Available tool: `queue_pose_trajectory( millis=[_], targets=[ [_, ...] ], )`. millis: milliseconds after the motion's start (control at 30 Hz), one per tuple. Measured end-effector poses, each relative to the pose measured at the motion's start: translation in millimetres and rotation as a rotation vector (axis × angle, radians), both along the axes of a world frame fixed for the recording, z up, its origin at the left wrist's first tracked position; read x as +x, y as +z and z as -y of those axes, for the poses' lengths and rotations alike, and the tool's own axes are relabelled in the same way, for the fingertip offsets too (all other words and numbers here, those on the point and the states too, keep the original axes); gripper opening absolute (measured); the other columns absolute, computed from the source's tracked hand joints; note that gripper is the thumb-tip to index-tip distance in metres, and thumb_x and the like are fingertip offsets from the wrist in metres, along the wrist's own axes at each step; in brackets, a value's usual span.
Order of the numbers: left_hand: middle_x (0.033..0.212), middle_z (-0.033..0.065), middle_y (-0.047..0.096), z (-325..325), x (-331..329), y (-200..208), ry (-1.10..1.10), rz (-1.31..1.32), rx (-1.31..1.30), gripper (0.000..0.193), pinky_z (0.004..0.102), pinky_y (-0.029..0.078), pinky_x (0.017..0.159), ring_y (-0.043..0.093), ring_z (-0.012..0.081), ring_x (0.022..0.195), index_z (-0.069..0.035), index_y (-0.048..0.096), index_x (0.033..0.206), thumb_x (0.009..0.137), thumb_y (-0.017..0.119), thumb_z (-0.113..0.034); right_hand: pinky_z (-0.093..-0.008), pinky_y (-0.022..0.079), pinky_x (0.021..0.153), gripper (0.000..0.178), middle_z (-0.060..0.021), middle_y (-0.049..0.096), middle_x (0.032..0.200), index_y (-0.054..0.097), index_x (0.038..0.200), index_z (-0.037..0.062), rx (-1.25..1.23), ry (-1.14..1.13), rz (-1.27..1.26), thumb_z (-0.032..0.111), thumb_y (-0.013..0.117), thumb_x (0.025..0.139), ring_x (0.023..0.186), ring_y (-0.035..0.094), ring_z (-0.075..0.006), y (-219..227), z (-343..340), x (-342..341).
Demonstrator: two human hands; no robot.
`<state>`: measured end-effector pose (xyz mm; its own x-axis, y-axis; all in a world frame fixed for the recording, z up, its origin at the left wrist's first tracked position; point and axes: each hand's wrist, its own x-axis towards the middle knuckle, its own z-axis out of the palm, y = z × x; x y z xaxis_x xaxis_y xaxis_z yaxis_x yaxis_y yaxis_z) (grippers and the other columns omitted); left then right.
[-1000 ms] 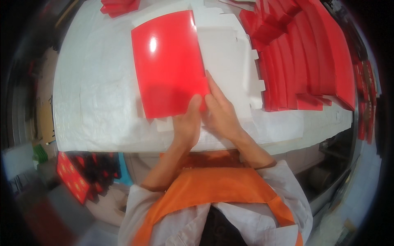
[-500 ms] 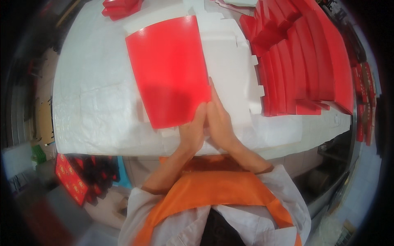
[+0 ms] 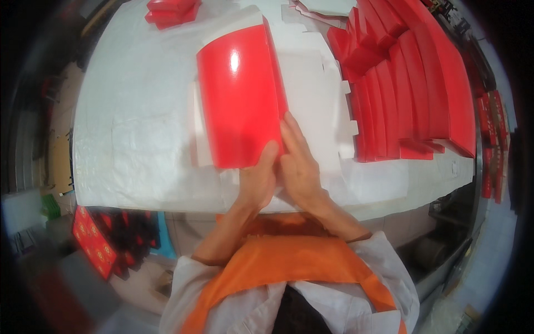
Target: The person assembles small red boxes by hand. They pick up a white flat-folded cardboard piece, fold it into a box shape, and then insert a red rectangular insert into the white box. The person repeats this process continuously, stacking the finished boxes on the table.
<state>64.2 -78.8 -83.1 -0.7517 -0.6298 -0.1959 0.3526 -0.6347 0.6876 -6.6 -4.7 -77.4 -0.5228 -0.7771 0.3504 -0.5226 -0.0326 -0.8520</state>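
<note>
A glossy red cardboard piece (image 3: 239,100) slants over the table, bowed along its length, with a folded strip down its right side. My left hand (image 3: 257,181) grips its near right corner, thumb on top and the other fingers hidden underneath. Against the right edge, my right hand (image 3: 301,170) holds the same piece, its fingers running up along the fold. Below and to the right lie white die-cut cardboard blanks (image 3: 311,94) with tabbed edges.
Rows of red folded boxes (image 3: 389,106) stand close on the right. More red pieces (image 3: 171,12) sit at the far left. White sheeting (image 3: 139,145) covers the table. A patterned red box with dark contents (image 3: 95,242) is below the table's near left edge.
The red cardboard has turned more upright and bowed, looking narrower, and its left edge has shifted right. My right hand's fingers have spread slightly along the fold.
</note>
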Motion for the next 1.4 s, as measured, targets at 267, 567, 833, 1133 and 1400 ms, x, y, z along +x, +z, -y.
queue_pose_trajectory(
  millis=[267, 567, 833, 1133, 1400],
  targets=[
    [0.101, 0.0059, 0.053, -10.2, 9.1, -8.6, -0.061, 0.273, -0.449, 0.026, 0.0291, 0.042, 0.080, 0.050, 0.0142, 0.091, 0.000, 0.050, 0.110, 0.085, 0.049, -0.009, -0.0346, 0.022, 0.103, 0.064, -0.0190, 0.022, 0.138, 0.013, 0.135, -0.0016, -0.225, 0.033, 0.512, 0.008, 0.049, 0.084, 0.126, 0.026, -0.0260, 14.9, 4.6, -13.3],
    [0.093, 0.0054, 0.058, -17.0, 96.8, -15.8, -0.730, 0.234, -0.532, 0.015, 0.0254, 0.042, 0.079, 0.052, 0.0112, 0.090, -0.001, 0.058, 0.096, 0.085, 0.050, -0.008, -0.0333, 0.037, 0.092, 0.075, -0.0187, 0.041, 0.118, 0.003, 0.138, 0.0034, -0.114, -0.174, 0.513, 0.008, 0.053, 0.082, 0.109, 0.045, -0.0229, 24.2, -17.7, -30.4],
    [0.122, 0.0141, 0.043, 34.2, 61.5, 3.5, 0.129, 0.382, -0.836, 0.039, 0.0314, 0.037, 0.092, 0.044, 0.0188, 0.110, -0.002, 0.041, 0.121, 0.085, 0.047, -0.015, -0.0327, 0.033, 0.094, 0.075, -0.0165, 0.037, 0.123, 0.002, 0.138, 0.0039, 0.036, -0.055, 0.656, -0.002, 0.047, 0.078, 0.110, 0.042, -0.0214, 28.8, -49.4, 8.2],
    [0.096, 0.0015, 0.049, 18.1, 58.5, -8.6, -0.119, 0.524, -0.624, 0.016, 0.0229, 0.037, 0.075, 0.044, 0.0096, 0.086, -0.004, 0.050, 0.097, 0.086, 0.042, -0.013, -0.0308, 0.032, 0.096, 0.049, -0.0124, 0.031, 0.131, 0.029, 0.129, 0.0014, -0.003, 0.082, 0.526, 0.021, 0.048, 0.088, 0.114, 0.039, -0.0197, -3.8, -60.8, -13.3],
    [0.084, -0.0017, 0.046, 10.3, 58.0, -10.9, 0.015, 0.380, -0.554, 0.007, 0.0187, 0.036, 0.068, 0.042, 0.0058, 0.074, -0.004, 0.049, 0.088, 0.086, 0.047, -0.011, -0.0284, 0.040, 0.086, 0.032, -0.0139, 0.035, 0.128, 0.045, 0.117, 0.0014, -0.077, -0.026, 0.346, 0.015, 0.040, 0.089, 0.104, 0.046, -0.0169, -15.7, -56.2, -21.9]
  ],
)
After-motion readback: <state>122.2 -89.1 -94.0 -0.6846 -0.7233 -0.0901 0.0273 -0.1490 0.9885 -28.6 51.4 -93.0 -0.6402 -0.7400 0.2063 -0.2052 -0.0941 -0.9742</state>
